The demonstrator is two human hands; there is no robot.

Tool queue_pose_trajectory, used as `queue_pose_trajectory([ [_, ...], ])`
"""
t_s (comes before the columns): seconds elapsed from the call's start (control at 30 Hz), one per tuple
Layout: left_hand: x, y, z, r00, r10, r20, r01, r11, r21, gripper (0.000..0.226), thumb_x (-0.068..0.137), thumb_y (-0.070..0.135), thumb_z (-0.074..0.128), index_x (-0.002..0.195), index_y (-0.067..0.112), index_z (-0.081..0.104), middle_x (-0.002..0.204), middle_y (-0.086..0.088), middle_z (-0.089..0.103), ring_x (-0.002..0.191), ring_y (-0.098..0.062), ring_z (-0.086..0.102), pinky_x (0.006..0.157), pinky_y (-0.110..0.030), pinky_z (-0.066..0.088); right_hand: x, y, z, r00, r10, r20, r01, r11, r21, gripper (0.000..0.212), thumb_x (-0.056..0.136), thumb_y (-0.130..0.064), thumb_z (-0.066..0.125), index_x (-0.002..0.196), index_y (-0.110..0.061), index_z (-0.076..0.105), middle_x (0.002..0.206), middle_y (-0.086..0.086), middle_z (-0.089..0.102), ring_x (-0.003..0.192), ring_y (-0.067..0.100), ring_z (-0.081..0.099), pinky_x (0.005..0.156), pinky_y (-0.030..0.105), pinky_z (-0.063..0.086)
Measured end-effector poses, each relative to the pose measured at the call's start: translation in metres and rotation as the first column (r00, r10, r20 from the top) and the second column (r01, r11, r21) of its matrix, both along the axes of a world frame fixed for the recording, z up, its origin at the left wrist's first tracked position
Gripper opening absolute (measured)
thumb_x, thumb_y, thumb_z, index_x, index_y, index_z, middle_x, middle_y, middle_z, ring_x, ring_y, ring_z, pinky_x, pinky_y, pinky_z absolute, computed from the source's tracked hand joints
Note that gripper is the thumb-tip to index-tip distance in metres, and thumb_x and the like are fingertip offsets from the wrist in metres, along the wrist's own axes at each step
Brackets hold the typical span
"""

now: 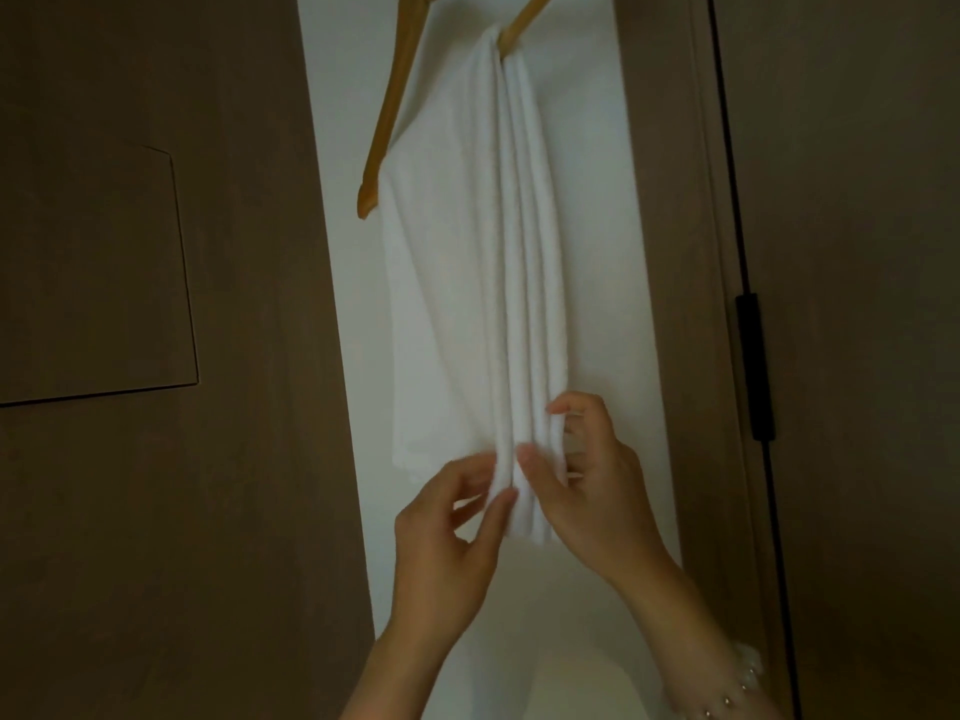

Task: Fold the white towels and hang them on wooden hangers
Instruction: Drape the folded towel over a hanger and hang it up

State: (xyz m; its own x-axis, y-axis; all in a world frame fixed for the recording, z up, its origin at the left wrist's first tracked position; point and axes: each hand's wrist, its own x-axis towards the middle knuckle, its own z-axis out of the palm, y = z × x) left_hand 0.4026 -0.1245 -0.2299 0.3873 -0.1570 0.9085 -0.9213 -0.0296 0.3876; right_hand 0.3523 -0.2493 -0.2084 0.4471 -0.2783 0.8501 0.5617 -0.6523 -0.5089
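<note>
Left hand (451, 530) at 6 o'clock of my feed. Thumb and fingers pinch the leftmost fold at the bottom end of the towel (519, 262).

Right hand (589, 493) just beside it, toward 5 o'clock. Thumb lies on the front of the middle folds and the fingers curl round the right edge, so this hand is grasping the same towel end. The hands are close together, with only the folds between them.

Beaded bracelet (744, 677) on the right wrist, at 4 o'clock near the frame's bottom edge.

The towel is white, gathered into long narrow pleats and hanging straight down the centre of the frame. A flatter, looser layer spreads out at 9 o'clock of the pleats.

The towel's top end loops over the hanger (387, 122) at 12 o'clock. The hanger is wooden. One arm slants down to 10 o'clock, clear of the cloth. A second wooden piece shows at 1 o'clock of the loop, and I cannot tell whether it belongs to the same hanger.

Behind the towel, a pale wall strip (592, 200) runs top to bottom. Brown panels flank it: the left panel (93, 283) at 9 o'clock has a thin outlined cut-out, and the right panel (857, 200) at 3 o'clock has a dark vertical gap with a black hinge (754, 367).
</note>
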Motion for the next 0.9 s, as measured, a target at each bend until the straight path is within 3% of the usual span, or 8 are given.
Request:
queue_pose_trajectory([
  [0.1, 0.006, -0.003, -0.009, 0.994, 0.090, 0.066, -0.087, 0.995, -0.051, 0.017, 0.082, 0.016, 0.069, 0.095, 0.027, 0.070, 0.080, 0.021, 0.068, 0.080, 0.005, 0.064, 0.070, -0.006, 0.049, 0.003, -0.002, 0.004, 1.000, -0.023, 0.006, 0.023, 1.000, 0.016, 0.030, 0.088, -0.018, 0.063, 0.104, -0.030, 0.041, 0.097, -0.012, 0.057, 0.087, 0.008, 0.065, 0.072, 0.015, 0.055],
  [0.27, 0.009, -0.013, -0.014, 0.960, 0.183, 0.211, -0.175, 0.983, -0.055, 0.016, 0.076, 0.011, 0.067, 0.090, 0.011, 0.076, 0.073, 0.019, 0.061, 0.068, 0.003, 0.060, 0.063, -0.010, 0.051, 0.006, -0.001, 0.005, 0.997, -0.076, 0.029, 0.075, 0.997, 0.025, 0.031, 0.090, -0.009, 0.060, 0.092, -0.034, 0.041, 0.085, -0.021, 0.056, 0.070, -0.003, 0.061, 0.061, 0.004, 0.045],
  [0.5, 0.014, -0.023, -0.021, 0.950, 0.156, 0.272, -0.163, 0.987, 0.001, 0.026, 0.080, 0.024, 0.056, 0.089, 0.013, 0.077, 0.066, 0.010, 0.061, 0.063, 0.006, 0.054, 0.061, -0.009, 0.050, 0.001, -0.006, 0.012, 0.989, -0.145, 0.026, 0.146, 0.988, -0.040, 0.034, 0.091, -0.008, 0.058, 0.080, -0.035, 0.039, 0.060, -0.010, 0.051, 0.049, -0.001, 0.053, 0.043, 0.006, 0.032],
  [0.67, 0.013, -0.032, -0.017, 0.966, 0.085, 0.243, -0.112, 0.989, 0.100, 0.024, 0.082, 0.031, 0.054, 0.094, 0.023, 0.073, 0.071, 0.012, 0.064, 0.065, 0.004, 0.059, 0.059, -0.017, 0.053, -0.004, -0.012, 0.013, 0.974, -0.226, -0.021, 0.226, 0.974, -0.028, 0.029, 0.091, -0.012, 0.059, 0.078, -0.032, 0.042, 0.057, -0.008, 0.049, 0.048, 0.005, 0.051, 0.042, 0.009, 0.032],
  [0.73, 0.009, -0.028, -0.003, 0.973, 0.006, 0.229, -0.052, 0.980, 0.194, 0.023, 0.083, 0.039, 0.054, 0.094, 0.028, 0.071, 0.079, 0.013, 0.067, 0.070, 0.008, 0.061, 0.066, -0.016, 0.053, -0.011, -0.013, 0.026, 0.969, -0.233, -0.078, 0.237, 0.970, 0.050, 0.019, 0.089, -0.019, 0.062, 0.088, -0.026, 0.045, 0.070, -0.011, 0.054, 0.059, 0.004, 0.054, 0.049, 0.010, 0.037],
  [0.8, 0.008, -0.017, 0.031, 0.983, -0.052, 0.174, 0.015, 0.978, 0.207, 0.018, 0.086, 0.038, 0.057, 0.080, 0.031, 0.072, 0.082, 0.015, 0.068, 0.072, 0.011, 0.061, 0.065, -0.010, 0.049, -0.018, -0.013, 0.056, 0.977, -0.195, -0.082, 0.208, 0.957, 0.202, 0.031, 0.085, -0.028, 0.066, 0.108, -0.021, 0.046, 0.092, -0.006, 0.060, 0.084, 0.015, 0.059, 0.062, 0.013, 0.041],
  [0.83, 0.013, -0.010, 0.054, 0.990, -0.038, 0.133, 0.027, 0.996, 0.085, 0.017, 0.088, 0.030, 0.060, 0.076, 0.033, 0.071, 0.078, 0.013, 0.068, 0.071, 0.012, 0.061, 0.062, -0.005, 0.046, -0.019, -0.013, 0.077, 0.983, -0.169, -0.067, 0.181, 0.949, 0.257, 0.048, 0.083, -0.035, 0.068, 0.121, -0.020, 0.044, 0.108, -0.001, 0.061, 0.096, 0.018, 0.058, 0.074, 0.020, 0.044],
  [0.9, 0.038, 0.003, 0.106, 0.998, 0.064, 0.013, -0.059, 0.970, -0.236, 0.011, 0.090, 0.015, 0.061, 0.094, 0.024, 0.066, 0.091, 0.005, 0.067, 0.078, 0.009, 0.060, 0.065, -0.002, 0.041, -0.019, -0.010, 0.125, 0.985, -0.164, -0.059, 0.174, 0.953, 0.248, 0.086, 0.077, -0.050, 0.068, 0.144, -0.016, 0.028, 0.138, 0.006, 0.048, 0.122, 0.021, 0.050, 0.099, 0.030, 0.040],
])
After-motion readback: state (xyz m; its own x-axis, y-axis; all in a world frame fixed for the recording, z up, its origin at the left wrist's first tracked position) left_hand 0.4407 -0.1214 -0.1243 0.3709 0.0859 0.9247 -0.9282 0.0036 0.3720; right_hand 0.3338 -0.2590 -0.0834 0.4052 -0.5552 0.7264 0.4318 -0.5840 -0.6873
